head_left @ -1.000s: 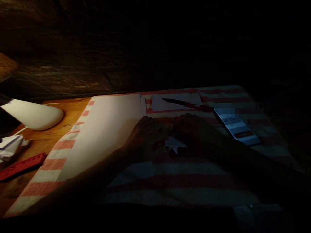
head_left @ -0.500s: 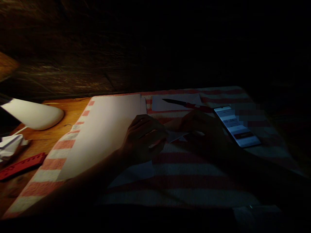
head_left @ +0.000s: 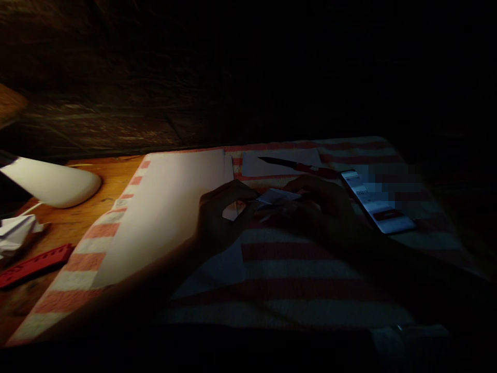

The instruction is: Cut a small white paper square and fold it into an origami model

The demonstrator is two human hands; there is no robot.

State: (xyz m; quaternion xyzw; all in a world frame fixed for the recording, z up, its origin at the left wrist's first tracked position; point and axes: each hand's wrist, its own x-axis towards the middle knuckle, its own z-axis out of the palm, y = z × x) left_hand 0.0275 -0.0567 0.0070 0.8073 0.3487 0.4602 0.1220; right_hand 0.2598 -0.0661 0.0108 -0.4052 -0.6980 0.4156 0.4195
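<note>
Between my two hands is a small piece of folded paper (head_left: 280,196), pale and angular, held a little above the striped cloth. My left hand (head_left: 223,215) grips its left side with thumb and fingers curved together. On the opposite side my right hand (head_left: 322,204) pinches it; those fingers are deep in shadow. White paper sheets (head_left: 166,207) lie under and left of my left hand. Beyond my hands a knife (head_left: 287,164) with a dark blade and red handle rests partly on a smaller paper piece (head_left: 254,165).
A lit phone (head_left: 375,204) lies right of my right hand. The striped cloth (head_left: 295,290) covers most of the wooden table (head_left: 116,168). At left are a white lamp (head_left: 62,184), crumpled paper (head_left: 17,230) and a red object with a notched edge (head_left: 37,265). A dark wall stands behind.
The folded paper has turned, and more of its upper face shows between my hands. My left hand's fingers have shifted, leaving a gap under the thumb. The phone's screen content has changed.
</note>
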